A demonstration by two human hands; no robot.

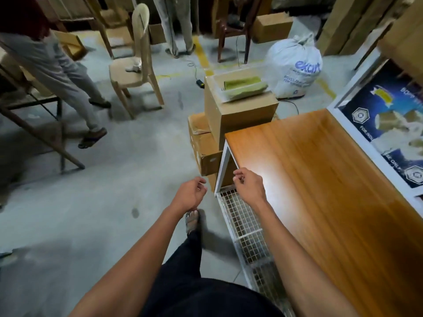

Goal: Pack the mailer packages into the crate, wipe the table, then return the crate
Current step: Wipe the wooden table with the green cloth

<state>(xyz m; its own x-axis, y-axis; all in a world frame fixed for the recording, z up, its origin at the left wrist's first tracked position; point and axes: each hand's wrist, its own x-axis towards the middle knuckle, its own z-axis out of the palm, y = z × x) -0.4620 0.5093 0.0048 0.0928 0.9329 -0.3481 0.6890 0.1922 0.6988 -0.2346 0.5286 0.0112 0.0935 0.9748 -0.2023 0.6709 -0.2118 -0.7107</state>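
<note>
A clear plastic crate sits on top of a stack of cardboard boxes ahead of me, with green mailer packages lying inside it. The wooden table stretches along my right side, its top bare and shiny. My left hand hangs over the floor with fingers loosely curled and holds nothing. My right hand hovers by the table's near left corner, fingers also loosely curled and empty. Both hands are well short of the crate.
A wire mesh panel runs under the table's left edge. A white sack stands behind the boxes. A beige plastic chair and a walking person are at left. Printed cartons line the table's far side.
</note>
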